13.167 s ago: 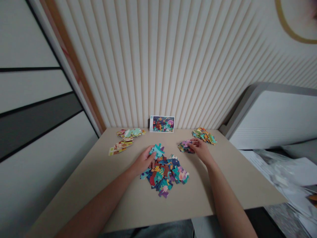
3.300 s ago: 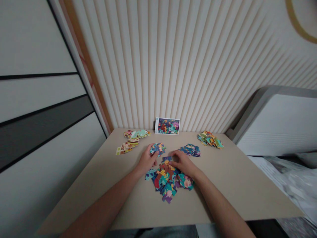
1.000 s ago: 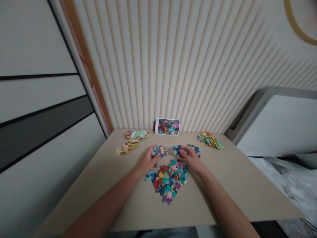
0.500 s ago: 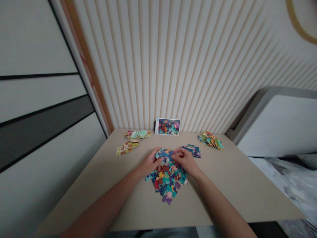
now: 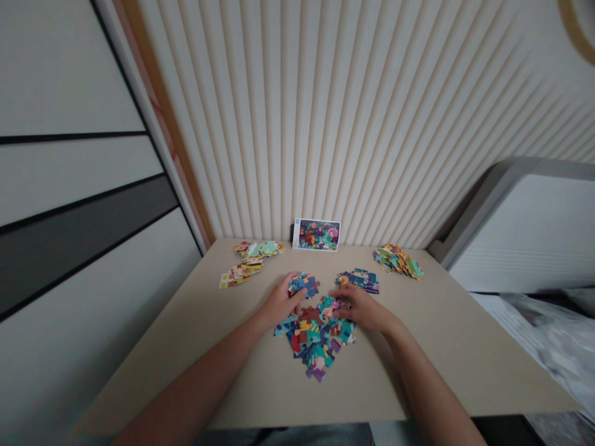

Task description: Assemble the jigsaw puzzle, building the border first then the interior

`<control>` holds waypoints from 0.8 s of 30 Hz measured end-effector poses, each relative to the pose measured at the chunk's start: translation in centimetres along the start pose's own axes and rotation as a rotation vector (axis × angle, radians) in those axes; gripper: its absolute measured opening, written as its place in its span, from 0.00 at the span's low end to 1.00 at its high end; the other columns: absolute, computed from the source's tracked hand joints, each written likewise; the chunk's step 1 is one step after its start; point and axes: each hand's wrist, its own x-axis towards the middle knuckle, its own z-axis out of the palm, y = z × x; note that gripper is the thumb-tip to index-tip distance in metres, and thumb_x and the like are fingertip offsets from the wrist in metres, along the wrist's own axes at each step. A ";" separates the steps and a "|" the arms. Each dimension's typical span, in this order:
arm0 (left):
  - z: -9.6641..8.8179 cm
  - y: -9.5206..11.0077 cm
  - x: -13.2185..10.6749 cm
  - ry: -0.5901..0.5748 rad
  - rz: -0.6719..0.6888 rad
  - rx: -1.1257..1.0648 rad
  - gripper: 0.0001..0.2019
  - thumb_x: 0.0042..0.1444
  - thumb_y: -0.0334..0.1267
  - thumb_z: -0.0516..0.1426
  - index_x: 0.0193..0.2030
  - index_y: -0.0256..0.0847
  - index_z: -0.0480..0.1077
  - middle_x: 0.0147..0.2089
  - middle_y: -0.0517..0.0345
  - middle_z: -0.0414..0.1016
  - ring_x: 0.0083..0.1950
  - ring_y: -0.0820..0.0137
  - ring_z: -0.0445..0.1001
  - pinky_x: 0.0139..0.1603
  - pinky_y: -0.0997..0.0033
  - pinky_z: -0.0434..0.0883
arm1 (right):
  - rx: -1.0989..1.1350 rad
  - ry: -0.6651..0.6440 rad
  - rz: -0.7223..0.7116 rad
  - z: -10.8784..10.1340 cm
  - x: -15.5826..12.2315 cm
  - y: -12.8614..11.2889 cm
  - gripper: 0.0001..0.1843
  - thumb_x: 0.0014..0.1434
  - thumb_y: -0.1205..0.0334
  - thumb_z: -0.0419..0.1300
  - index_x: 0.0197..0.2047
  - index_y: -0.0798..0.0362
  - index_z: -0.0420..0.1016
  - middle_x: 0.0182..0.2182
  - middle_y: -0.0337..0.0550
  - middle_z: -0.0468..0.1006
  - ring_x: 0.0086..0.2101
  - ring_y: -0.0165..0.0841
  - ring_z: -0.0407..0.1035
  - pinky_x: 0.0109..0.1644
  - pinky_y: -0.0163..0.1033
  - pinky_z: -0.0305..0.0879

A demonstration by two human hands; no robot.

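**Left hand [image 5: 284, 301] full, right hand [image 5: 338, 305] parted over the puzzle**

Through the head view I have the left hand pinching a small stack of blue cardboard jigsaw pieces [image 5: 305, 285], thumb on top, just beyond the far edge of the main heap. That heap of teal, brown, red and purple jigsaw pieces [image 5: 313, 341] lies loose in the middle of the beige bench [image 5: 223, 371], narrowing toward me. My right hand reaches to the heap's far right part, palm down, thumb and fingers apart around some pink and teal pieces; I cannot tell whether the fingertips touch them.

Just past the right hand's fingers I see a flat pile of dark blue jigsaw pieces [image 5: 361, 280], with a round yellow patch at its left end. Farther back on the right sits a pile of orange and green pieces [image 5: 398, 261]. On the far left I find a pile of mint and cream pieces [image 5: 260, 249], and, next to it on the near side, an overlapping row of brown and lime pieces [image 5: 240, 274].

Between the far piles, a white-bordered rectangular picture card [image 5: 317, 235] stands upright in front of a cream ribbed wall [image 5: 260, 124].
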 end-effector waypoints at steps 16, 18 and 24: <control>0.3 0.1 -0.2 -0.113 0.037 -0.025 0.29 0.58 0.53 0.63 0.61 0.41 0.64 0.32 0.63 0.73 0.24 0.75 0.71 0.25 0.77 0.69 | 0.543 0.209 0.178 2.6 1.8 -1.5 0.23 0.51 0.43 0.72 0.39 0.51 0.72 0.23 0.34 0.73 0.23 0.29 0.64 0.28 0.35 0.59; 0.3 0.2 -0.3 -0.119 0.050 -0.018 0.28 0.57 0.52 0.64 0.59 0.41 0.65 0.34 0.62 0.74 0.25 0.75 0.71 0.26 0.76 0.70 | 0.480 0.176 0.157 3.1 1.8 -2.0 0.22 0.52 0.44 0.71 0.39 0.51 0.74 0.24 0.35 0.74 0.24 0.30 0.65 0.29 0.35 0.60; 0.2 0.5 -0.2 -0.042 0.020 -0.016 0.31 0.60 0.54 0.61 0.63 0.40 0.62 0.28 0.64 0.72 0.22 0.74 0.70 0.22 0.77 0.67 | 0.168 0.002 0.103 0.4 0.3 -0.6 0.28 0.48 0.50 0.75 0.52 0.49 0.80 0.44 0.45 0.80 0.41 0.39 0.72 0.44 0.41 0.66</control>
